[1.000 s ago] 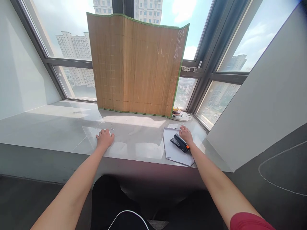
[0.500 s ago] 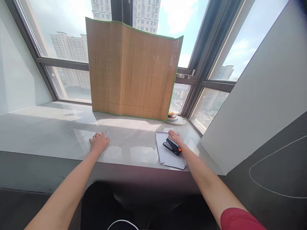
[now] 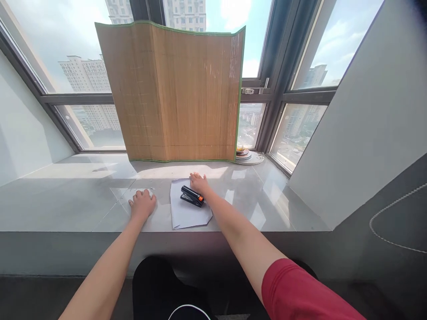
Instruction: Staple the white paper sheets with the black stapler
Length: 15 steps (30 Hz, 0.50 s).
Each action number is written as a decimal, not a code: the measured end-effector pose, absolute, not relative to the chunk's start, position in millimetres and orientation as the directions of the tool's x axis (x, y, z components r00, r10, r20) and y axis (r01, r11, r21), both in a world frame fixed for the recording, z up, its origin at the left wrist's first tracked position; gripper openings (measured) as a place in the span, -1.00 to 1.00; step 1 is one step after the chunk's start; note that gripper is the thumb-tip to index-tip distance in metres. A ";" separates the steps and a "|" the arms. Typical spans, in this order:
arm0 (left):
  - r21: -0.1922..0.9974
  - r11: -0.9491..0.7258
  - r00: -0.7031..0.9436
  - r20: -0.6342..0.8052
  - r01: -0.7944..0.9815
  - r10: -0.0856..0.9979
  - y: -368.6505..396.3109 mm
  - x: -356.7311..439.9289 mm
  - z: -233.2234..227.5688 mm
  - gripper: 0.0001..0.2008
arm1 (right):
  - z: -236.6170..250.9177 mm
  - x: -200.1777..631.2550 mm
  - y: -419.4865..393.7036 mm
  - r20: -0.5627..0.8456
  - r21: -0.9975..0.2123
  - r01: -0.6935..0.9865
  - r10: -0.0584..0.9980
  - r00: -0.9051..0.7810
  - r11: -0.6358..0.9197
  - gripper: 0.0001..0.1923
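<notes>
A folded stack of white paper (image 3: 182, 218) lies on the windowsill, with a black stapler (image 3: 192, 196) with an orange part resting on top. My right hand (image 3: 199, 182) lies on the paper's far right edge, just beyond the stapler, fingers stretched out and palm down. To the left of the paper, my left hand (image 3: 143, 204) rests on the sill with its fingers slightly bent and apart, holding nothing. Tiny white bits (image 3: 152, 190) lie close to its fingertips, too small to name.
A bamboo mat (image 3: 187, 93) with green edging stands against the window behind the hands. Stacked plates (image 3: 249, 158) sit at its right foot. The glossy windowsill (image 3: 66, 209) ends at a front edge above my knees. A slanted white wall (image 3: 353, 124) bounds the right.
The paper, with the stapler on it, has slid left towards my left hand, my right hand moving along with it. My left hand stays on about the same spot. The view has shifted.
</notes>
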<state>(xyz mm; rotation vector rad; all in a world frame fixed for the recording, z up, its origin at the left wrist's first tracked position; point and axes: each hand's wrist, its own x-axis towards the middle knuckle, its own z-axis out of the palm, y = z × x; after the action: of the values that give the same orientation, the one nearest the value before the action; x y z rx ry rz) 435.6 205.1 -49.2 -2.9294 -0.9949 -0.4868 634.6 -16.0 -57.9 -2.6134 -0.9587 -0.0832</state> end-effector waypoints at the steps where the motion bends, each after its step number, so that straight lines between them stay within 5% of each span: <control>1: 0.091 -0.799 0.751 0.294 0.594 0.592 204.8 435.6 -49.1 -0.57 | -57.9 633.3 -9.4 0.176 -0.316 0.641 0.621 0.764 -0.700 -0.42; 8: 0.105 -0.799 0.748 0.297 0.592 0.594 205.7 435.4 -50.2 -0.59 | -44.2 623.4 -10.3 0.302 -0.380 0.685 0.616 0.727 -0.621 -0.44; 12: 0.100 -0.803 0.757 0.285 0.587 0.588 205.0 434.5 -49.3 -0.57 | -22.2 618.8 -27.3 0.336 -0.587 0.692 0.652 0.680 -0.419 -0.53; 15: 0.095 -0.803 0.757 0.285 0.588 0.588 204.4 434.3 -48.4 -0.58 | -14.8 609.1 -39.1 0.299 -0.822 0.558 0.748 0.593 -0.113 -0.57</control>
<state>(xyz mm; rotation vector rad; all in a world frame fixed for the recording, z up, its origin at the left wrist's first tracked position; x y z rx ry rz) 434.3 204.4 -48.4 -2.9446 -0.9847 -0.4765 609.1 -39.1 -14.8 -1.7903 -1.0672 0.2307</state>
